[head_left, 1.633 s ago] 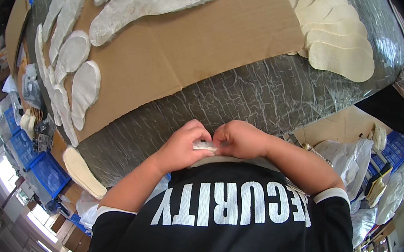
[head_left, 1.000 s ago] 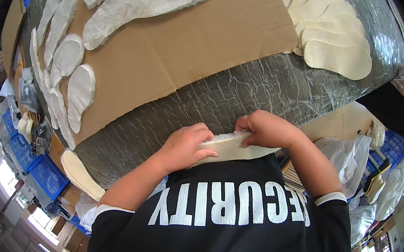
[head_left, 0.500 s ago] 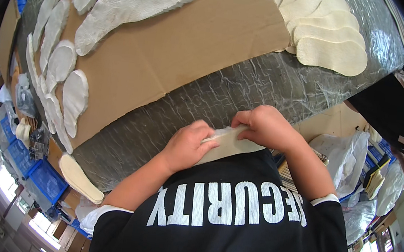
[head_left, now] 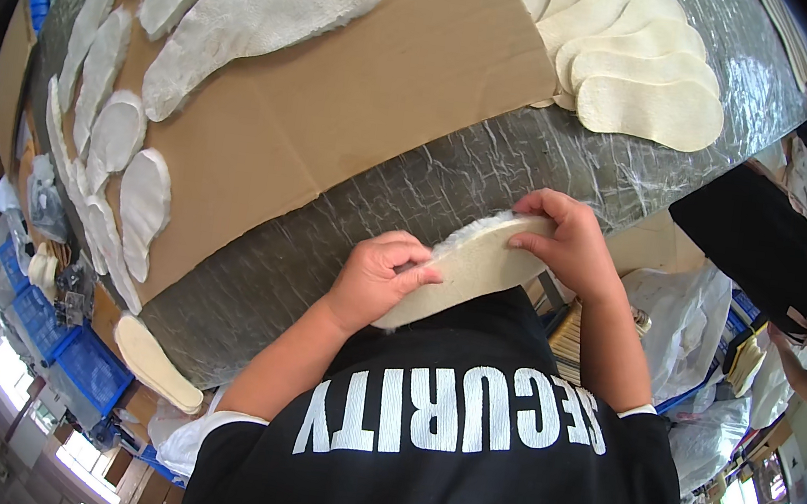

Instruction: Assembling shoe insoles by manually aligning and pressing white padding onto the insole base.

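Both my hands hold one cream, sole-shaped insole (head_left: 467, 270) with a fuzzy white upper edge, just off the near edge of the table and above my black shirt. My left hand (head_left: 375, 279) grips its lower end with curled fingers. My right hand (head_left: 566, 242) pinches its upper end from above. On the table ahead lies a brown cardboard sheet (head_left: 340, 113) with large fleecy white insoles (head_left: 273, 4) on its far part.
A fanned stack of cream insoles (head_left: 644, 100) lies at the table's far right. A row of white insoles (head_left: 119, 187) lines the cardboard's left edge. The table (head_left: 495, 163) has a crinkled silver covering. Blue crates (head_left: 77, 363) stand left; another person in black (head_left: 785, 259) stands right.
My hands were bunched together at the table edge; they have drawn apart and now hold a full insole between them, turned so its flat cream side shows.
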A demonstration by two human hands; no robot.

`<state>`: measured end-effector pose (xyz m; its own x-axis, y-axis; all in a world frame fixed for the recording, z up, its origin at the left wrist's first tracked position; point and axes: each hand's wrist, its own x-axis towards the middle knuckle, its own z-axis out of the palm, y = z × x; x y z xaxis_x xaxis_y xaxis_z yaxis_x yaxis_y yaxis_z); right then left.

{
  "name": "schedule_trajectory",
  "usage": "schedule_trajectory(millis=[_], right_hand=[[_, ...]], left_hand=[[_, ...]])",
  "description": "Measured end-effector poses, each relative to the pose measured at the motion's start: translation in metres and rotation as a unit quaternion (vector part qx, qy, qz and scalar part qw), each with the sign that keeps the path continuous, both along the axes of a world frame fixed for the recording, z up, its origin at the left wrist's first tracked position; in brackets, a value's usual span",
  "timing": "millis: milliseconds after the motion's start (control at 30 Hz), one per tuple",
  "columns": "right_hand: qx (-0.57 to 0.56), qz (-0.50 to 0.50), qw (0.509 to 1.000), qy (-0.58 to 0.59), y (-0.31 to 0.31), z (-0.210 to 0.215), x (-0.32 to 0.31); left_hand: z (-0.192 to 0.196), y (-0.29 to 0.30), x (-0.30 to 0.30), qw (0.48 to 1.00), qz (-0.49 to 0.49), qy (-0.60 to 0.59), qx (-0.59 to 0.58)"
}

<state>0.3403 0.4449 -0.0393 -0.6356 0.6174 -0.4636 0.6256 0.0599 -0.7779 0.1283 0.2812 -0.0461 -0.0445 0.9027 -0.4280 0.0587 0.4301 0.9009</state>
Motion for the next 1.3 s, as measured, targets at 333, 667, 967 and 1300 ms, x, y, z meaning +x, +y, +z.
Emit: schedule_trajectory(millis=[333,667,967,1300], right_hand=[[0.321,-0.002,0.947,-0.017,-0.023,-0.010,0.006],[0.365,0.300,0.881,-0.040,-0.039,-0.033,-0.015],[0.334,0.127,0.934,0.031,-0.021,-0.033,0.025],[0.428,0.172,0.886,-0.037,-0.014,-0.052,0.021]], left_hand=[[0.006,0.002,0.002,0.857,-0.081,0.487,0.150],[-0.043,-0.007,0.042,0.823,-0.232,0.484,0.186],[-0.024,-0.029,0.034,0.868,-0.084,0.469,0.140],[0.065,-0.288,-0.071,0.676,0.356,0.645,0.003]])
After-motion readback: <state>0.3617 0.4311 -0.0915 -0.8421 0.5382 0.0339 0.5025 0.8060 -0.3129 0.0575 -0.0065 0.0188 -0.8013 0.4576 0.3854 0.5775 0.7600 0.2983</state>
